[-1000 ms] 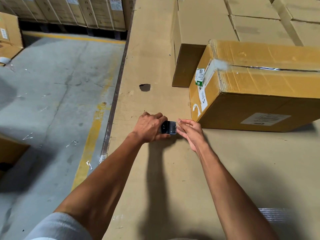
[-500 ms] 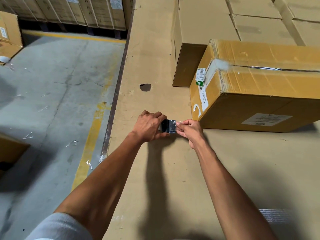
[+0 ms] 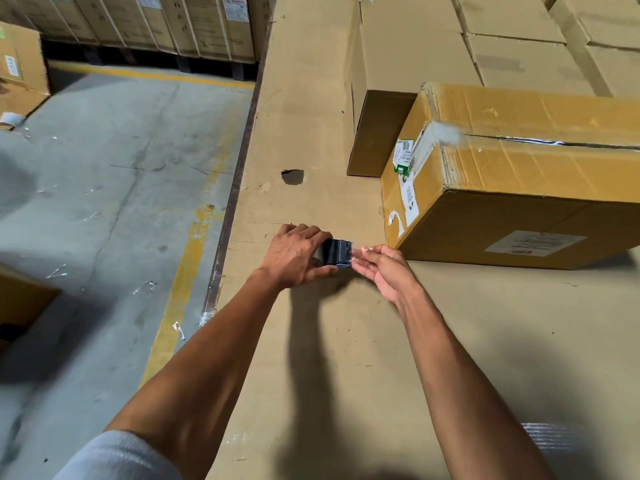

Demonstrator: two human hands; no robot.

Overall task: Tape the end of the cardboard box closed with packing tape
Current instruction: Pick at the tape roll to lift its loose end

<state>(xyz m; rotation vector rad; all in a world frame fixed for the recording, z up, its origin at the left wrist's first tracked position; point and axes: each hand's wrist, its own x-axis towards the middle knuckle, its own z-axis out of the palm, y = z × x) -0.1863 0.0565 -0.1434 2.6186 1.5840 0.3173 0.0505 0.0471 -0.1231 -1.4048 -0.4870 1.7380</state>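
Note:
A brown cardboard box (image 3: 519, 174) lies on its side at the right, its near-left end bearing labels and a strip of old clear tape. Its top seam shows a dark gap. My left hand (image 3: 294, 254) grips a roll of clear packing tape (image 3: 335, 252), just left of the box's lower corner. My right hand (image 3: 381, 268) is at the roll's right side, fingertips pinching the loose tape end. Both hands hover over the cardboard-covered surface (image 3: 346, 358).
More cardboard boxes (image 3: 415, 46) are stacked behind the taped box. A small dark hole (image 3: 292, 176) marks the surface ahead of my hands. The surface's left edge drops to a concrete floor (image 3: 104, 168) with a yellow line; stacked cartons (image 3: 156, 22) stand far left.
My right hand's fingers have closed onto the tape end at the roll and stay there. The left hand and roll have barely moved.

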